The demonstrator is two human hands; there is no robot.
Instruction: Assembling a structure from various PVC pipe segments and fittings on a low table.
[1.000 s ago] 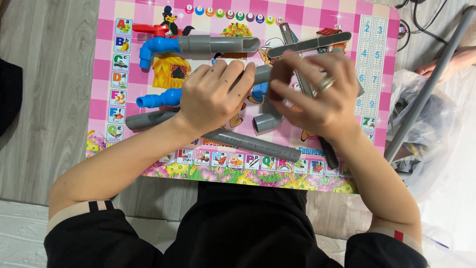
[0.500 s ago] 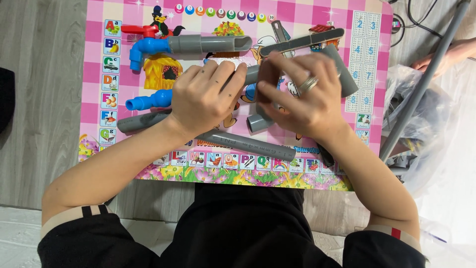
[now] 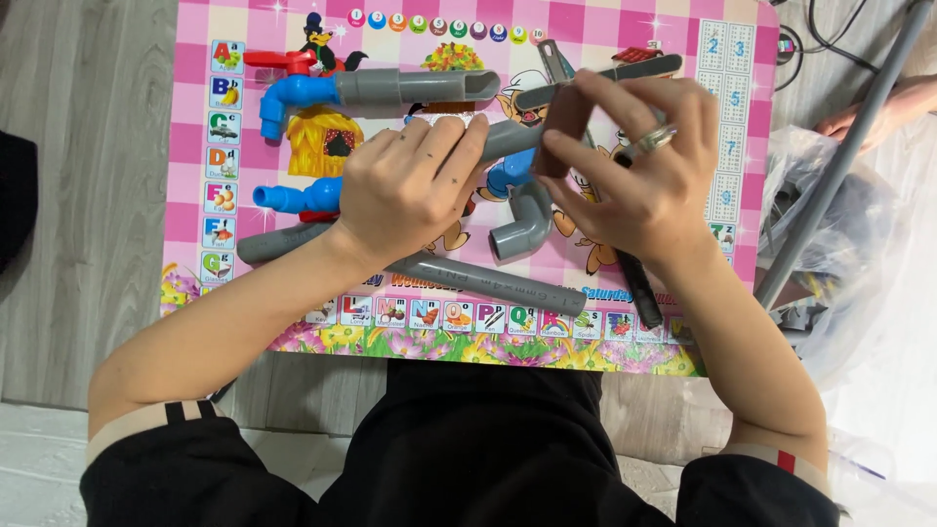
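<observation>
Gripping a grey pipe (image 3: 508, 140), both hands (image 3: 405, 190) (image 3: 634, 176) hover over a pink alphabet mat (image 3: 200, 117).

Left hand (image 3: 405, 185) closed over a short grey pipe (image 3: 508, 140), palm down, above the pink picture-board table (image 3: 195, 117). Right hand (image 3: 634, 181), ring on one finger, pinching a brown square piece (image 3: 564, 125) against that pipe's end. Grey elbow fitting (image 3: 522, 226) lying just below, between both hands. Long grey pipe (image 3: 478, 278) slanting under the left wrist. Blue elbow with grey pipe (image 3: 390, 88) near the table's far edge. Blue fitting (image 3: 293, 197) beside the left hand.
</observation>
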